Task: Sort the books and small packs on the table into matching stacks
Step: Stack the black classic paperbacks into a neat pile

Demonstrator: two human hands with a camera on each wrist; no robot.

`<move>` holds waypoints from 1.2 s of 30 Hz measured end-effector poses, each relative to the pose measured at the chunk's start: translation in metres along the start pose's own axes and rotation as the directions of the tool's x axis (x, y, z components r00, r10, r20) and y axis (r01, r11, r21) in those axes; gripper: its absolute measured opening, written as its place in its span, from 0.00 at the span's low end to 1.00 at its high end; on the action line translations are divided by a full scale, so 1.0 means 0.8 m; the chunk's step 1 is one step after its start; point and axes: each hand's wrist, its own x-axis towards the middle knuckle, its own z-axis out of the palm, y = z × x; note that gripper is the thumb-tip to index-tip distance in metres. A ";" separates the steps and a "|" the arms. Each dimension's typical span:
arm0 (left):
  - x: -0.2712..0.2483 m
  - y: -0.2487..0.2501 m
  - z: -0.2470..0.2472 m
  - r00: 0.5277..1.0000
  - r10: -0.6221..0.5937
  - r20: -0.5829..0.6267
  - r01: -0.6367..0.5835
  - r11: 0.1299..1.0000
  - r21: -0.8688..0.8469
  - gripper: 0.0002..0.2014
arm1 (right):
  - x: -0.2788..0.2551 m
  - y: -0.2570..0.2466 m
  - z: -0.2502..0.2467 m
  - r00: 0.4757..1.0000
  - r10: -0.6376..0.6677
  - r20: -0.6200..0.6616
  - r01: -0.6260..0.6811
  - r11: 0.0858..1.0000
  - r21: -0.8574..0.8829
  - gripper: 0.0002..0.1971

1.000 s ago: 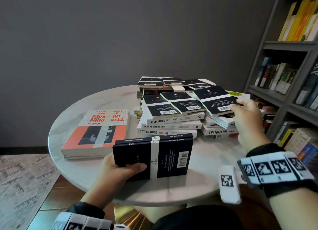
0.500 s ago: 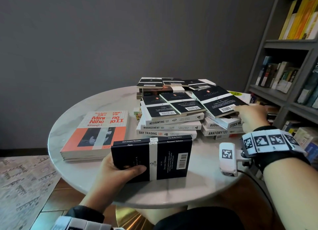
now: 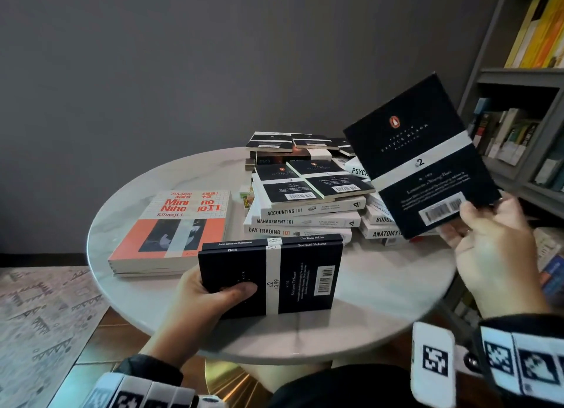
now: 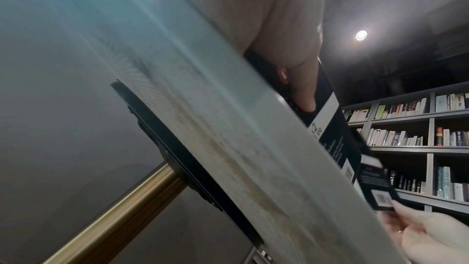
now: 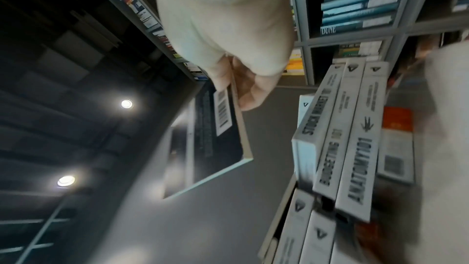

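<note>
The landmark here is the pile of white "101" books (image 3: 305,221) in the middle of the round marble surface (image 3: 381,285).

Toward the person from that pile, the left hand (image 3: 198,297) grips a small stack of black paperbacks (image 3: 293,273) lying near the surface's front edge; the thumb (image 3: 241,290) presses on the top cover and the other fingers are hidden beneath, so how they lie cannot be told. The left wrist view shows that thumb (image 4: 304,95) flat on the cover.

To the right of the pile and above it, the right hand (image 3: 494,252) holds one black paperback (image 3: 418,157) in the air, tilted, back cover and barcode toward the camera. The fingers pinch its lower corner by the barcode; in the right wrist view they (image 5: 253,89) are curled round the book's edge (image 5: 218,127).

On top of the pile lie two more black paperbacks (image 3: 311,185) side by side, and behind it sits another low heap of them (image 3: 290,145). Left of the pile rests an orange-and-white language book (image 3: 180,224) on thin ones. Right of the pile stands a grey bookshelf (image 3: 518,127).
</note>
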 end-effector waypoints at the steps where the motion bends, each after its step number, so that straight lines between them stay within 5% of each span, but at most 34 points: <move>1: 0.000 0.000 0.000 1.000 0.009 -0.002 -0.009 1.000 0.005 0.12 | -0.010 -0.001 0.003 0.998 0.008 0.069 -0.012 0.999 0.050 0.16; 3: -0.001 0.003 -0.001 0.999 0.035 -0.008 -0.035 0.999 -0.010 0.12 | -0.027 0.001 0.009 0.977 0.018 0.212 -0.030 0.998 0.055 0.20; 6: -0.003 0.006 -0.003 0.996 0.091 0.002 -0.091 0.996 -0.011 0.38 | -0.051 0.013 0.022 0.931 0.040 0.364 -0.007 0.996 -0.092 0.24; 8: -0.004 0.010 -0.004 0.993 0.117 0.015 -0.117 0.993 -0.021 0.42 | -0.062 0.025 0.028 0.909 0.047 0.413 0.020 0.987 -0.158 0.18; 10: -0.004 0.011 -0.004 0.991 0.129 0.030 -0.127 0.990 -0.059 0.39 | -0.069 0.037 0.033 0.904 0.065 0.423 0.029 0.977 -0.212 0.15; 14: -0.004 0.013 -0.004 0.988 0.131 0.079 -0.124 0.988 -0.089 0.34 | -0.084 0.061 0.043 0.866 0.055 0.498 0.160 0.911 -0.380 0.26; 19: -0.003 0.014 -0.003 0.990 0.097 0.102 -0.091 0.994 -0.059 0.34 | -0.097 0.076 0.057 0.853 0.030 0.521 0.291 0.801 -0.523 0.15; 22: -0.001 0.010 -0.003 0.994 0.081 0.074 -0.078 0.996 -0.032 0.32 | -0.099 0.075 0.060 0.853 0.088 0.514 0.222 0.831 -0.511 0.20; 25: 0.000 0.005 -0.003 0.995 0.076 0.071 -0.074 0.997 -0.028 0.32 | -0.107 0.080 0.069 0.785 0.263 0.560 0.094 0.844 -0.528 0.38; 29: 0.000 0.000 -0.005 0.995 0.102 0.010 -0.102 0.995 -0.012 0.32 | -0.113 0.092 0.080 0.817 0.256 0.516 0.037 0.871 -0.490 0.25; 36: -0.004 0.003 -0.004 0.991 0.120 -0.052 -0.122 0.991 -0.051 0.30 | -0.115 0.096 0.088 0.827 0.255 0.501 0.015 0.881 -0.473 0.21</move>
